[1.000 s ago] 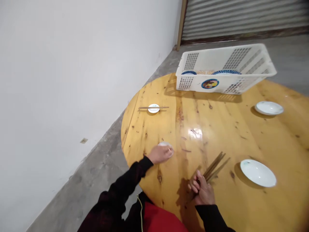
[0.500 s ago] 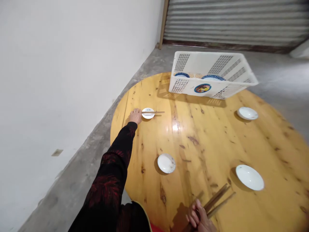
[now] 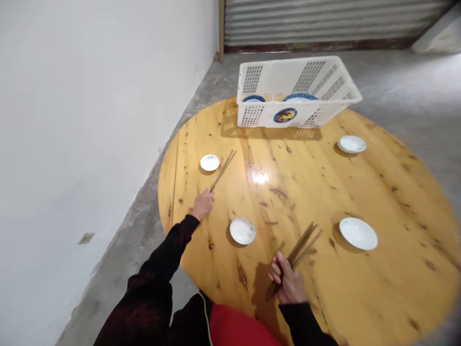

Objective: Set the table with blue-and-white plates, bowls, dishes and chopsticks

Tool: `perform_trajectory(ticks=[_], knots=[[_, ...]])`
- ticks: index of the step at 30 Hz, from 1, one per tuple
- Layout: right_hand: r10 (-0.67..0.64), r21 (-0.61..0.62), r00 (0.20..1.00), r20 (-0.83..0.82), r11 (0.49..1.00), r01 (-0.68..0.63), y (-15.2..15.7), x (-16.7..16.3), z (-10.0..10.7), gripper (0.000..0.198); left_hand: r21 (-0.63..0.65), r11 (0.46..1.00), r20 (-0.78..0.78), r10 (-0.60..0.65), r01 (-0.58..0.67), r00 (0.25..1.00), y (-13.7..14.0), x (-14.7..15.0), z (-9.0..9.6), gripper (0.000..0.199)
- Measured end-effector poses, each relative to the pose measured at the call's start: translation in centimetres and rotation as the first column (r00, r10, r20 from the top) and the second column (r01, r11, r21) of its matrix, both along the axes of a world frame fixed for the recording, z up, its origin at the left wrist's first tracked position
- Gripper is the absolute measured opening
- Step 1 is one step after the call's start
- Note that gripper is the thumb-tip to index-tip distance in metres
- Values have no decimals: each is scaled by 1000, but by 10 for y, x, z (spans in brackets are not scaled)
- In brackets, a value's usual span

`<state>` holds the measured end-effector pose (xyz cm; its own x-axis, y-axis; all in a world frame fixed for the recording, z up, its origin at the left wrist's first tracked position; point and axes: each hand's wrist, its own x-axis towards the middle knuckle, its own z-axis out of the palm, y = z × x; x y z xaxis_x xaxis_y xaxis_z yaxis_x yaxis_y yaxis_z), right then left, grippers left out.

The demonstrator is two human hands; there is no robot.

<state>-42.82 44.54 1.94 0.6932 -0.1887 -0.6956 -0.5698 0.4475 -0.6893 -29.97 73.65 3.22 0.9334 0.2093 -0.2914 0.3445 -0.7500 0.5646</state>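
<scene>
Chopstick pair [image 3: 223,170]: was gripped by one end in left hand [image 3: 203,204], beside small white bowl [image 3: 209,163] | Chopstick bundle [image 3: 303,240]: was clasped in right hand [image 3: 290,281], over table [image 3: 382,187] | Handling: seemed light, stiff, prone to rolling; mid-length hold likely suited.

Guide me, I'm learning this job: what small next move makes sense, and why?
Perhaps bring the chopsticks in the left hand across to the right hand: they're held beside the leftmost bowl, and the right grips a bunch too.
</scene>
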Motion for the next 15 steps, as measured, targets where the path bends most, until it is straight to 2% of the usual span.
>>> perform_trajectory(ticks=[1,3,5,6,8,11,12,15], knots=[[1,-1,1000,17,1000,-1,3,9,3,54,-182,983,6,-10,11,1000,-23,-19,0,25],[0,-9,999,54,1000,0,8,25,11,52,-465,884,-14,-68,54,998,-72,-55,2,25],[-8,15,995,95,1000,7,10,38,18,52,-605,791,-25,-125,84,992,-117,-84,6,27],[-19,32,993,114,999,15,9,43,21,54,-622,776,-17,-147,104,989,-137,-96,9,28],[-26,68,989,149,998,16,3,49,25,55,-561,809,25,-197,177,980,-167,-110,14,30],[-22,63,984,178,998,11,-9,46,31,53,-312,880,63,-356,357,932,-196,-114,20,30],[-23,46,983,182,999,15,-13,44,33,52,-222,880,50,-419,419,907,-203,-113,21,31],[-47,-4,980,193,999,48,-24,37,36,48,-25,834,-19,-551,551,834,-218,-113,22,38]])
